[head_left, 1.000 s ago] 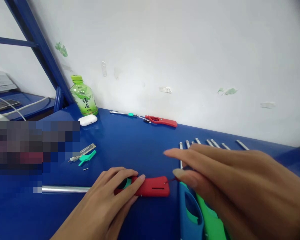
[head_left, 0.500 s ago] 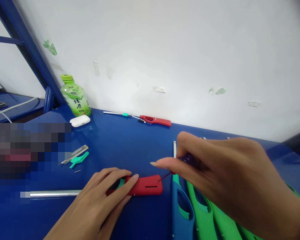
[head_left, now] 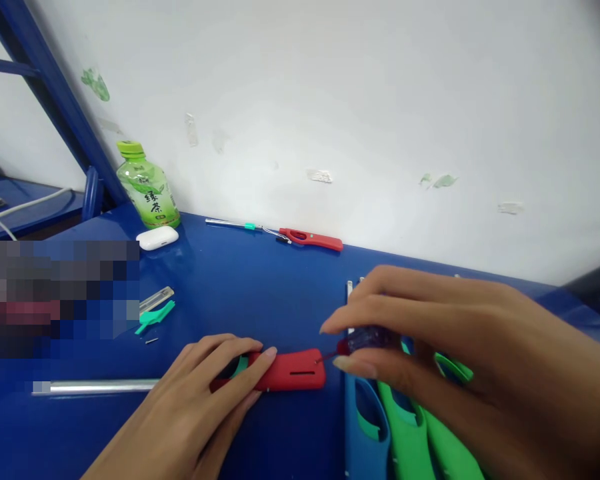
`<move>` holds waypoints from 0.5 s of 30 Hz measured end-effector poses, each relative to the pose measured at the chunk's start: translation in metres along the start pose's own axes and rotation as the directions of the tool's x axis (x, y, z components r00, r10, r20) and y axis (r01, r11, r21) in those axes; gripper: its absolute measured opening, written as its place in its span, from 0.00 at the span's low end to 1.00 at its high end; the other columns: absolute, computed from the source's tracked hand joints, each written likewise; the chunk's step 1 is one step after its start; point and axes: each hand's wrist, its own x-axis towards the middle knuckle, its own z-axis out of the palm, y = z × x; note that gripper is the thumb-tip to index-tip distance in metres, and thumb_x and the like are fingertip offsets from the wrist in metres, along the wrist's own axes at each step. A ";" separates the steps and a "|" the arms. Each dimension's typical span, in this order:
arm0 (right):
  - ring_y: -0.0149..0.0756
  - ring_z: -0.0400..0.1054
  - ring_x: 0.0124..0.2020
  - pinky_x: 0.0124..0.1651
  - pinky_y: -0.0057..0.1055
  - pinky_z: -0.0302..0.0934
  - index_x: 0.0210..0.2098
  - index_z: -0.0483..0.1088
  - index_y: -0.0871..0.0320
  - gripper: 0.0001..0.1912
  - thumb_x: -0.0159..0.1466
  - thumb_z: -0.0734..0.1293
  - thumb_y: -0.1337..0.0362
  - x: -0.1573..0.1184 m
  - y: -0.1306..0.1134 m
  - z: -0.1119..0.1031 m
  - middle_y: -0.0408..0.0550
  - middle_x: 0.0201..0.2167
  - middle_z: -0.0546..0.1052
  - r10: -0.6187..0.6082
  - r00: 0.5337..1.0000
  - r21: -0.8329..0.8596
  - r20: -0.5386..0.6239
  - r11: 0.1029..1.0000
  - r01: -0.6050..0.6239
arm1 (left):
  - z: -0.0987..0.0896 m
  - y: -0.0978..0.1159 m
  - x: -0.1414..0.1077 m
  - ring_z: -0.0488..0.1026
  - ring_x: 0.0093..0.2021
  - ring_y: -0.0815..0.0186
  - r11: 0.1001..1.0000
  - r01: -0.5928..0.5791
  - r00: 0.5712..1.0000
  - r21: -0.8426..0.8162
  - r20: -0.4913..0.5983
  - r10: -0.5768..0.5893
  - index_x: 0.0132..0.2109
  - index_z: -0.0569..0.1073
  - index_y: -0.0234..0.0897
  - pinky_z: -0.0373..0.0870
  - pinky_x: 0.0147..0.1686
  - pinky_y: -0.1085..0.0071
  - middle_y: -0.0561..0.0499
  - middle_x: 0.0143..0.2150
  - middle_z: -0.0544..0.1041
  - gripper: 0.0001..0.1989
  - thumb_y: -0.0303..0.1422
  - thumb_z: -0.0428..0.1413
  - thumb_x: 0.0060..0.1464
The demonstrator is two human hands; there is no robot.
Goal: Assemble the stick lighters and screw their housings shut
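A red long-necked lighter (head_left: 295,372) lies flat on the blue table, its metal tube pointing left. My left hand (head_left: 200,393) is wrapped over its trigger part and presses it down. My right hand (head_left: 430,340) grips a small screwdriver (head_left: 370,338) with a dark purple handle between thumb and fingers. The thin shaft slants down left, and its tip touches the right end of the red handle. Beneath my right hand lie a blue lighter (head_left: 367,427) and several green lighters (head_left: 405,427), partly hidden.
By the wall lies another red lighter (head_left: 315,240) with its metal tube and wires apart. A green tea bottle (head_left: 150,193) and a white case (head_left: 157,238) stand at the back left. Nearer are a teal plastic piece (head_left: 155,317), a clear strip (head_left: 156,300) and a small screw (head_left: 151,341).
My right hand has turned and its fingers have shifted on the screwdriver, showing more of the handle. The tip stays at the red lighter. My left hand holds still.
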 end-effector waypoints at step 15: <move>0.38 0.83 0.28 0.24 0.34 0.69 0.60 0.84 0.52 0.24 0.78 0.60 0.72 0.000 0.003 0.008 0.47 0.45 0.91 -0.148 0.977 -0.202 -0.156 0.973 0.115 | 0.000 0.001 0.005 0.82 0.63 0.64 0.997 -0.039 0.999 0.068 -0.020 0.040 0.79 0.72 0.55 0.82 0.59 0.73 0.56 0.64 0.87 0.25 0.33 0.52 0.82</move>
